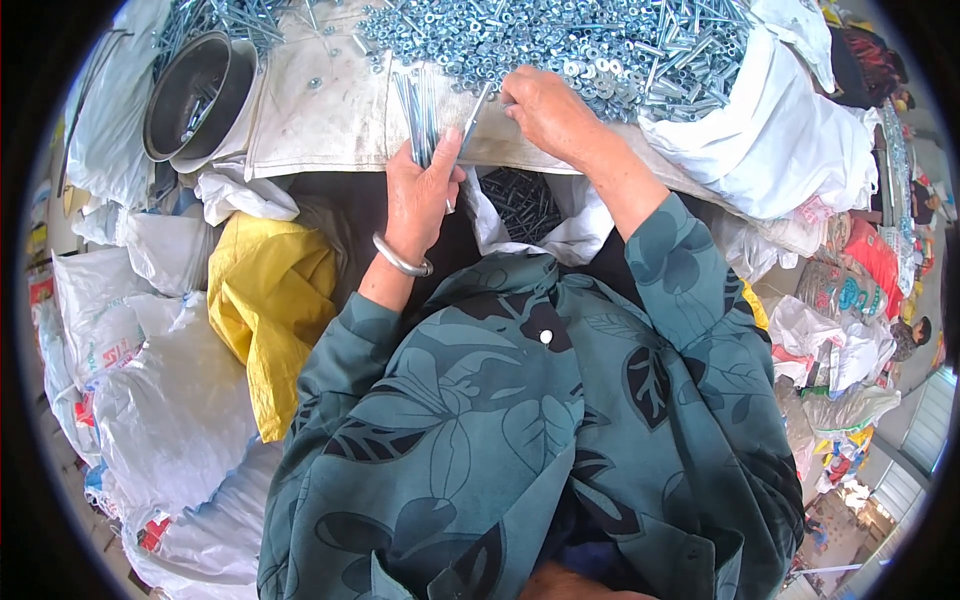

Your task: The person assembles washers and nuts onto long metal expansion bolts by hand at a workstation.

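My left hand [424, 190], with a silver bangle at the wrist, is closed around a bundle of long thin metal rods [421, 112] that point up and away from me. One separate rod [475, 120] leans to the right between its thumb and fingers; part of it looks thicker. My right hand [550, 112] is at the near edge of a pile of metal nuts and washers [530, 40], with its fingers bent together. Whatever its fingertips may hold is hidden. Loose washers [607, 68] lie just beyond it.
Metal sleeves [690, 75] lie at the right of the pile, beside white sacking [770, 150]. A dark bowl [188, 95] with a few metal pieces stands far left. Below the cloth-covered table edge [320, 150], an open white sack [590, 225] holds dark rods. Yellow sacking [270, 310] hangs left.
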Demonstrator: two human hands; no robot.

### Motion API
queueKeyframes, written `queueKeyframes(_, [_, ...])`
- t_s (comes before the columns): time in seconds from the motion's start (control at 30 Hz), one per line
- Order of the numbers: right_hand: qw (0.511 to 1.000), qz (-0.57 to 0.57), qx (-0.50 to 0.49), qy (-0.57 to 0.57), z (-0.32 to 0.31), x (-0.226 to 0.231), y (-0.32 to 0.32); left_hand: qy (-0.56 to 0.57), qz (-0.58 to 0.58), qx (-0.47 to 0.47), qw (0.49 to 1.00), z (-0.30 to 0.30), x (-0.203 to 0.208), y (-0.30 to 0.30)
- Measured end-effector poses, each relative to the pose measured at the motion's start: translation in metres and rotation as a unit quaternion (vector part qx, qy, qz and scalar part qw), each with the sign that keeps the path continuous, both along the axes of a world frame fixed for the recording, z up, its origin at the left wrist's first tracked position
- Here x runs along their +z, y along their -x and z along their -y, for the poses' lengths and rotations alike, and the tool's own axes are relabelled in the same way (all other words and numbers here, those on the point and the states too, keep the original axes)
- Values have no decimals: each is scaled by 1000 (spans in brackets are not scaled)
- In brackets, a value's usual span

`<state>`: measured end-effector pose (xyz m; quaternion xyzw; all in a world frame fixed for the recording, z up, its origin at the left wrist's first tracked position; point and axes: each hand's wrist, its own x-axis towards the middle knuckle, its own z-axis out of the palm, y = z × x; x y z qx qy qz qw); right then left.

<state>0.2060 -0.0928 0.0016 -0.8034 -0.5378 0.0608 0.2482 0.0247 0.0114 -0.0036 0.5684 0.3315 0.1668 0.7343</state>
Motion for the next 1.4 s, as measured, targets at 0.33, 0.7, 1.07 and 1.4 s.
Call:
queueKeyframes(0.33, [968,-236,-68,-44,14,17,6,-10,-21,-39,999,9,-7,8])
queueKeyframes(0.7, [922,-306,-89,-218,24,23,34,-84,-12,-38,996,18,-7,6])
queueKeyframes(1.07, [972,17,-4,-235,27,25,42,-124,-10,-21,992,18,-10,5])
queueKeyframes(1.4, [970,28,22,-239,-20,23,6,-6,8,46,999,8,1,3])
